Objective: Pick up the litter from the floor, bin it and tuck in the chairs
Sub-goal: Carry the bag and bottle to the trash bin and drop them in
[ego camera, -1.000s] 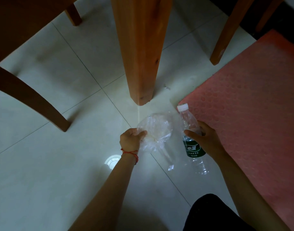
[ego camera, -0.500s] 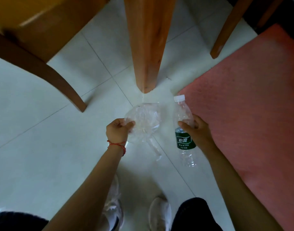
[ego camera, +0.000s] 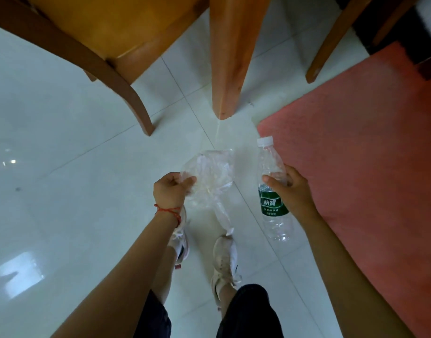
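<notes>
1. Clear crumpled plastic, a thin plastic bag (ego camera: 210, 176), is pinched in the left hand (ego camera: 170, 190) between thumb and fingers; the bag bulges beyond the hand, and a twisted tail hangs down from it toward the person's shoes.
2. Around the left wrist sits a red string bracelet (ego camera: 168, 212).
3. To the right of that hand, well apart from it, the right hand (ego camera: 291, 191) is wrapped around an empty transparent water bottle (ego camera: 270, 191) at its middle, just above the green label (white characters are printed on it).
4. The bottle is held nearly upright, its white cap (ego camera: 265, 140) pointing away from the person and its base hanging below the hand, off the floor.
5. Both pieces of litter are therefore in the hands, above the white tiled floor (ego camera: 63, 191).
6. Below and between the two hands stand two white sneakers (ego camera: 225, 259), with dark trouser legs showing at the bottom edge.
7. Beyond the hands a thick wooden counter leg (ego camera: 230, 57) meets the floor.
8. Beyond the left hand is a wooden chair (ego camera: 99, 37) with a curved leg planted on the tiles.
9. Under and past the right hand lies a red textured mat (ego camera: 368, 154); another slender wooden leg (ego camera: 331, 42) stands beyond the mat's far edge.
</notes>
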`<state>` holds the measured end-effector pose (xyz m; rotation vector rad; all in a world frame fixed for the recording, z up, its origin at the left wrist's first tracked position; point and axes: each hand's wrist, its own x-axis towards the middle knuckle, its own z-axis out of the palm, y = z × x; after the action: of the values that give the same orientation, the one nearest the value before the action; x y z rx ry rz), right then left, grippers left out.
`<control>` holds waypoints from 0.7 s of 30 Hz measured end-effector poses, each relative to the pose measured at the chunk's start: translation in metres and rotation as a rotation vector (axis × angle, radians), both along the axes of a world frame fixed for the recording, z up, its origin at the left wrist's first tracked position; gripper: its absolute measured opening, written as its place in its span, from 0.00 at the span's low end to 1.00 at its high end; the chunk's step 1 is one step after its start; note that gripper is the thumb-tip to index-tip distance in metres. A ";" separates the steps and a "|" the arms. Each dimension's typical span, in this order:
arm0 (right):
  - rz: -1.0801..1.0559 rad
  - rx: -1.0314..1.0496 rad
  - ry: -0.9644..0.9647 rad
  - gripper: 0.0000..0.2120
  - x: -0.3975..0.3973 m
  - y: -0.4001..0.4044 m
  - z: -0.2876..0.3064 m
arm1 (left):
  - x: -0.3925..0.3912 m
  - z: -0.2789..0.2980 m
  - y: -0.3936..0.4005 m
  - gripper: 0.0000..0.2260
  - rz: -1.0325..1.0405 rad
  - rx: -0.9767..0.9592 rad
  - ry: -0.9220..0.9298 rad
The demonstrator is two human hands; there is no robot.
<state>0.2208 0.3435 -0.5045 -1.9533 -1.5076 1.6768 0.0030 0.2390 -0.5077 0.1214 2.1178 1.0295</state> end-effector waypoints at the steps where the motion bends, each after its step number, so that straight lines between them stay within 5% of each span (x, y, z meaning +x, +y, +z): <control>1: 0.006 0.002 -0.002 0.28 0.001 -0.002 0.012 | 0.001 0.013 -0.003 0.06 0.012 0.005 -0.001; 21: 0.102 -0.048 0.093 0.27 -0.055 -0.067 0.188 | -0.037 0.206 -0.114 0.09 0.269 0.046 0.077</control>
<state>0.1661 0.2763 -0.3162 -1.8217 -1.5713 1.8341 -0.0337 0.1251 -0.3012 -0.1069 2.2229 1.2472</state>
